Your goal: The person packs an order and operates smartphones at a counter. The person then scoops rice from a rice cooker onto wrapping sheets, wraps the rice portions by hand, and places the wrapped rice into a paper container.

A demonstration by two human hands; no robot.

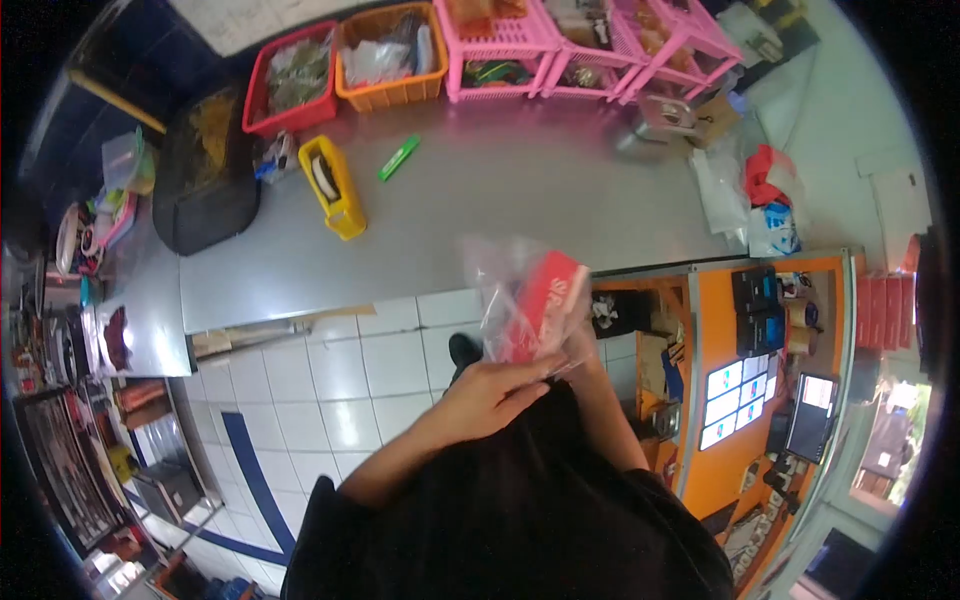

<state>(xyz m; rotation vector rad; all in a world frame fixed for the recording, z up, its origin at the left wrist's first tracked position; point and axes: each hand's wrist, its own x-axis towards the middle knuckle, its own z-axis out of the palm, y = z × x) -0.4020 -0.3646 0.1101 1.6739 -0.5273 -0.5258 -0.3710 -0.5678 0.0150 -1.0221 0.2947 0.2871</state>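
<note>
A clear plastic bag [490,285] with a red packet [540,305] inside it is held up in front of my body, near the counter's front edge. White lettering shows on the packet. My left hand [497,395] closes on the lower end of the bag. Partly hidden behind the bag, my right hand [582,350] grips its lower right side.
A yellow tape dispenser [335,190] and a green cutter [399,158] lie on the steel counter [440,220]. Behind them stand a red basket [262,115], an orange basket [390,95] and pink baskets [545,55]. Plastic bags [722,195] sit at the right end.
</note>
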